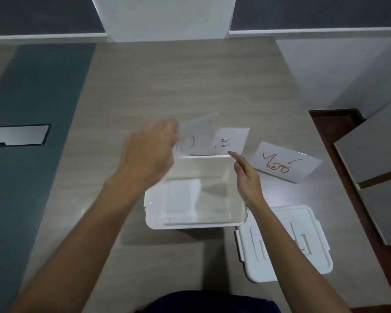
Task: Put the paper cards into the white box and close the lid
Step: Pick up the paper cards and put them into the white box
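Note:
The white box [195,222] stands open in the middle of the table, with a sheet of paper lying on its bottom. My left hand [151,152], blurred, holds a paper card [198,134] with red writing above the box's far left corner. A second card [231,140] lies flat just behind the box. A third card [284,162] with red writing lies to the right. My right hand [246,175] hovers over the box's right wall, fingers straight and empty. The white lid [282,242] lies on the table to the right of the box.
The wooden table [190,86] ends at the right, where grey cabinet panels [375,159] stand beside it. To the left, a grey strip holds a metal cover plate [18,134]. A white pillar [165,16] rises behind the table.

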Available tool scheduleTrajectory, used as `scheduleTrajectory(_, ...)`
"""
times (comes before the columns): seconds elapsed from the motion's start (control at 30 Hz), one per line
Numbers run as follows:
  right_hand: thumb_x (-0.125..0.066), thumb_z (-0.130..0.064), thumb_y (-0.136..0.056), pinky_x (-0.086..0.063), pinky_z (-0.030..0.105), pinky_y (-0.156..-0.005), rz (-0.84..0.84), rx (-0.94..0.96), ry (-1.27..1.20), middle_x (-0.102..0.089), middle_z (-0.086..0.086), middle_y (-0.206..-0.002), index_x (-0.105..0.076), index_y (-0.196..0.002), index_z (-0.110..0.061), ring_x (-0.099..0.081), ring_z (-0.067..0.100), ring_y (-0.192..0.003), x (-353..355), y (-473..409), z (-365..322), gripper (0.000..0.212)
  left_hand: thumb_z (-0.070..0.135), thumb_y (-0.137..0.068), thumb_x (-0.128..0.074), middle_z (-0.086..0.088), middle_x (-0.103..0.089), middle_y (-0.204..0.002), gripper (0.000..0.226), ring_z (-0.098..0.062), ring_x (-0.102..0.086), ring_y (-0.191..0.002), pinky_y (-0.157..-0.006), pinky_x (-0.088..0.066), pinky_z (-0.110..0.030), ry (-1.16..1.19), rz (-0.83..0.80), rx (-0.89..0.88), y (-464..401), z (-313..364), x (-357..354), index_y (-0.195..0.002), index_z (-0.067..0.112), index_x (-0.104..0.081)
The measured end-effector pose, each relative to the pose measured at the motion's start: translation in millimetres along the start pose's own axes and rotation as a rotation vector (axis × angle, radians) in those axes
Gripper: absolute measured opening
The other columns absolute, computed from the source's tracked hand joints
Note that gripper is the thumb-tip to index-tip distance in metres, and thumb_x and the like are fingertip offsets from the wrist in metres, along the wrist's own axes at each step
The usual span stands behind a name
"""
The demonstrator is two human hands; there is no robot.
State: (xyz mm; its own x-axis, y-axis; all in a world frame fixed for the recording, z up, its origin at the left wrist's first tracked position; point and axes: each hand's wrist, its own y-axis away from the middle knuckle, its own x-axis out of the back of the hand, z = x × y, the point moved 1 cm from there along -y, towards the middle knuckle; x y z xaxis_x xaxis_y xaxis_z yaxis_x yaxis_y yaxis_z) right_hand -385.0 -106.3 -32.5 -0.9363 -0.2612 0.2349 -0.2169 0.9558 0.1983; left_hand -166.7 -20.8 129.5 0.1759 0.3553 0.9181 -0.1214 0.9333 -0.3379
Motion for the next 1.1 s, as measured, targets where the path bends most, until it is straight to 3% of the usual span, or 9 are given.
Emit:
scheduleTrajectory(0.17, -0.042, -0.017, -0.103, -0.036, 0.017, -0.106, -0.025, 0.025, -0.044, -0.058, -0.014, -0.137, -0.065, -0.125, -0.035, -0.049, -0.004, -0.125, 0, 2, 0, 0.036, 0.005, -0.075, -0.064, -0.002, -0.063, -0.07, 0.014, -0.031, -0.058, -0.062, -0.048, -0.035, -0.033, -0.045, -0.176, -0.118, 48, 28, -50, -0.082, 0.016, -0.058)
scheduleTrajectory(0.33, -0.041, -0.014, -0.103, -0.031, -0.003, -0.093, -0.024, 0.028, -0.047, -0.057, -0.016, -0.136, -0.065, -0.126, -0.032, -0.046, -0.016, -0.119, 0, 2, -2, 0.038, 0.005, -0.08, -0.054, -0.005, -0.062, -0.083, 0.018, -0.032, -0.058, -0.076, -0.057, -0.036, -0.038, -0.042, -0.43, -0.132, 80, 30, -94, -0.095, 0.014, -0.055)
scheduleTrajectory(0.4, -0.041, -0.013, -0.102, -0.031, -0.005, -0.09, -0.018, 0.018, -0.043, -0.058, -0.016, -0.134, -0.065, -0.126, -0.031, -0.044, -0.026, -0.112, 1, 2, -2, 0.038, 0.024, -0.094, -0.042, -0.005, -0.063, -0.09, 0.014, -0.03, -0.058, -0.083, -0.062, -0.036, -0.037, 0.089, -0.541, -0.146, 89, 33, -97, -0.095, 0.016, -0.054)
scheduleTrajectory(0.5, -0.042, -0.012, -0.102, -0.03, -0.006, -0.088, -0.018, 0.011, -0.04, -0.058, -0.014, -0.134, -0.065, -0.126, -0.03, -0.045, -0.025, -0.112, 2, 0, -2, 0.038, 0.067, -0.09, -0.019, 0.0, -0.064, -0.09, 0.057, -0.023, -0.057, -0.083, -0.072, -0.043, -0.038, 0.228, -0.824, -0.052, 98, 35, -96, -0.089, 0.023, -0.055)
scheduleTrajectory(0.7, -0.042, -0.014, -0.103, -0.03, -0.006, -0.089, -0.018, 0.03, -0.02, -0.058, -0.015, -0.134, -0.065, -0.127, -0.031, -0.048, -0.008, -0.119, 0, 2, 1, 0.037, 0.077, -0.082, -0.009, 0.004, -0.058, -0.076, 0.063, -0.022, -0.054, -0.076, -0.071, -0.043, -0.036, 0.247, -0.932, 0.047, 94, 28, -95, -0.068, 0.028, -0.045)
scheduleTrajectory(0.8, -0.042, -0.012, -0.102, -0.031, -0.006, -0.087, -0.014, 0.038, -0.001, -0.06, -0.015, -0.131, -0.065, -0.127, -0.029, -0.05, -0.009, -0.114, 1, 2, -3, 0.037, 0.078, -0.08, -0.008, 0.005, -0.065, -0.101, 0.071, -0.02, -0.057, -0.098, -0.084, -0.045, -0.038, 0.357, -0.793, 0.111, 88, 23, -90, -0.092, 0.029, -0.058)
scheduleTrajectory(0.87, -0.045, -0.011, -0.101, -0.034, -0.005, -0.082, -0.017, 0.035, 0.044, -0.064, -0.013, -0.125, -0.066, -0.125, -0.025, -0.054, -0.011, -0.104, 4, -1, -6, 0.035, 0.07, -0.087, -0.022, 0.006, -0.061, -0.122, 0.064, -0.016, -0.051, -0.117, -0.097, -0.042, -0.036, 0.409, -0.453, 0.176, 80, 10, -87, -0.115, 0.026, -0.06)
scheduleTrajectory(0.97, -0.054, -0.022, -0.098, -0.041, 0.002, -0.082, 0.028, 0.097, 0.199, -0.069, -0.004, -0.118, -0.067, -0.122, -0.022, -0.062, 0.01, -0.1, 8, -16, -22, 0.028, 0.043, -0.092, -0.048, -0.005, -0.055, -0.132, 0.044, -0.024, -0.045, -0.125, -0.102, -0.04, -0.042, 0.26, -0.024, 0.289, 75, -23, -90, -0.127, 0.017, -0.055)
scheduleTrajectory(1.1, -0.062, -0.02, -0.092, -0.034, 0.041, -0.112, 0.085, 0.355, 0.56, -0.06, 0.007, -0.135, -0.059, -0.13, -0.014, -0.044, 0.029, -0.134, -2, -65, -46, 0.038, 0.04, -0.096, -0.041, -0.007, -0.038, -0.149, 0.052, -0.026, -0.042, -0.133, -0.106, -0.037, -0.043, 0.416, -0.171, 0.692, 90, -49, -108, -0.146, 0.029, -0.03)
